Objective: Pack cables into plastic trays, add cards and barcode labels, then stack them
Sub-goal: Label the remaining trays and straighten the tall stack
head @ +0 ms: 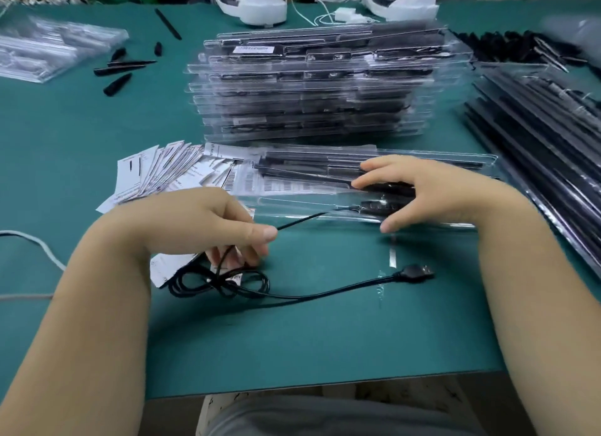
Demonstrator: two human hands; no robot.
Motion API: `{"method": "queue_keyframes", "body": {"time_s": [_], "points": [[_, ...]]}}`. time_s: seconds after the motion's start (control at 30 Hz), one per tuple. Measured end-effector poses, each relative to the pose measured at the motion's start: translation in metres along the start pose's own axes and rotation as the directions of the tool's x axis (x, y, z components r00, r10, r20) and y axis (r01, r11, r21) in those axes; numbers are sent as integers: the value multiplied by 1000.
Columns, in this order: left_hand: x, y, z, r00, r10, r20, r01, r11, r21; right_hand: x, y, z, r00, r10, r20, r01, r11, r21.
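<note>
A clear plastic tray (432, 225) lies on the green mat in front of me, with black parts and a barcode label (286, 185) inside. My right hand (422, 191) holds the black cable end piece (377, 208) down in the tray's near slot, thumb at the tray's front edge. My left hand (208, 227) pinches the thin black cable (302, 219) just left of the tray. The cable's bundled coil (221, 281) and USB plug (414, 271) lie loose on the mat below my hands.
A tall stack of packed trays (309, 84) stands behind the open tray. Fanned white cards (159, 172) lie to its left. Long black parts in clear trays (546, 126) fill the right side. Bagged items (48, 48) and loose black pieces (120, 74) sit far left.
</note>
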State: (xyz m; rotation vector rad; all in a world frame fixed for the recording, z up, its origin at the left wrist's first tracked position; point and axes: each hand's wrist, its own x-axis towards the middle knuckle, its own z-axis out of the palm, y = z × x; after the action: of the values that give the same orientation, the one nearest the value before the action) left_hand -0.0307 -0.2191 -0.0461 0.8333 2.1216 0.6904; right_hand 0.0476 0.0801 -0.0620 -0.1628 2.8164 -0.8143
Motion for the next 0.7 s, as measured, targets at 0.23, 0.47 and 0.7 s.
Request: {"method": "queue_keyframes", "body": {"time_s": [0.23, 0.47, 0.7], "points": [[36, 29, 29, 926, 117, -359, 78, 870, 487, 2, 2, 5, 997, -56, -55, 56, 998, -8], [36, 42, 58, 813, 518, -265, -224, 699, 679, 3, 7, 4, 998, -56, -43, 58, 997, 47], [26, 22, 36, 940, 277, -198, -160, 873, 461, 4, 5, 7, 998, -54, -32, 56, 996, 64]]}}
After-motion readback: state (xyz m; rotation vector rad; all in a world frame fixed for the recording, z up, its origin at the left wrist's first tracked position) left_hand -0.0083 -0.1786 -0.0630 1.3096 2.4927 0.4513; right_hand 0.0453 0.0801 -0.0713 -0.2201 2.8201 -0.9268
